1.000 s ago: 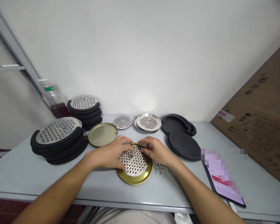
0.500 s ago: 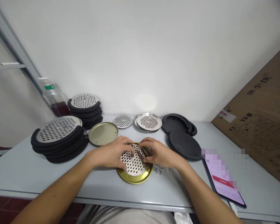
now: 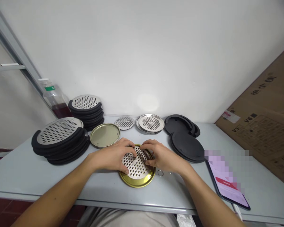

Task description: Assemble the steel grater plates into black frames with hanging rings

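A round metal grater plate (image 3: 137,170) with rows of slots lies over a shiny gold-coloured round lid (image 3: 137,183) near the table's front edge. On its left side rests my left hand (image 3: 117,154), thumb and fingers curled onto the plate. From the right my right hand (image 3: 161,155) bends its fingers and thumb onto the plate's upper right part. Fingertips hide portions of the plate's rim. Close to my right wrist lies a small metal ring (image 3: 160,173), and another is partly covered by the hand.
Black-rimmed graters stand in a near stack (image 3: 61,142) and a far stack (image 3: 86,112) on the left. Behind my hands are a dull gold lid (image 3: 105,135), a loose grater disc (image 3: 124,123) and silver grater plates (image 3: 151,123). Black round bases (image 3: 188,146), a phone (image 3: 229,186) and a carton (image 3: 260,126) occupy the right.
The plate and gold lid have shifted very slightly towards me and to the right. My right hand has edged right, covering more of the small rings. My left hand's grip looks the same.
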The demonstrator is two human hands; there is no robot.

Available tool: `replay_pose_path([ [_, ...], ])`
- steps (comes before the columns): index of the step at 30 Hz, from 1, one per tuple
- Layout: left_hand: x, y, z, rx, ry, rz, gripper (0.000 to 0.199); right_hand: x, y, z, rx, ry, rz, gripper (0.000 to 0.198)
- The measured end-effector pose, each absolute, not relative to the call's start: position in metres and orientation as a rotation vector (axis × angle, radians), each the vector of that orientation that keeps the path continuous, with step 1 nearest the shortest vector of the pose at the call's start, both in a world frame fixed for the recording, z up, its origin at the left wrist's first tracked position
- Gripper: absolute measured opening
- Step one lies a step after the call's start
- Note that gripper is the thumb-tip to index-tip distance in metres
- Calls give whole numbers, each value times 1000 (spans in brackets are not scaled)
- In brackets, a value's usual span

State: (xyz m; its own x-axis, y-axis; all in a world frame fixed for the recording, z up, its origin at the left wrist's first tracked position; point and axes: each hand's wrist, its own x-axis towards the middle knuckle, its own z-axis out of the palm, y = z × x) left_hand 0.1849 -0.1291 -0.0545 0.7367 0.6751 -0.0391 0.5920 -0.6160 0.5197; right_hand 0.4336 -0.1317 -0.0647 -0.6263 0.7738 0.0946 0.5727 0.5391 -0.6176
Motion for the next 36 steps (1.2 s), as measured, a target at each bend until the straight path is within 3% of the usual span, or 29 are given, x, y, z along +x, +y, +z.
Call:
replay_pose_path([
  [3, 184, -130, -51, 2405, 944, 228, 58, 434, -132, -64, -1119, -2436, 774, 48],
  [13, 182, -132, -53, 2388, 944, 196, 119, 434, -134, -59, -1151, -2466, 771, 46],
  [23, 183, -131, -55, 2378, 944, 150, 122, 432, -135, -55, -1157, -2464, 804, 49],
  [36, 185, -130, -49, 2338, 885, 138, 98, 432, -134, -55, -1115, -2459, 895, 58],
])
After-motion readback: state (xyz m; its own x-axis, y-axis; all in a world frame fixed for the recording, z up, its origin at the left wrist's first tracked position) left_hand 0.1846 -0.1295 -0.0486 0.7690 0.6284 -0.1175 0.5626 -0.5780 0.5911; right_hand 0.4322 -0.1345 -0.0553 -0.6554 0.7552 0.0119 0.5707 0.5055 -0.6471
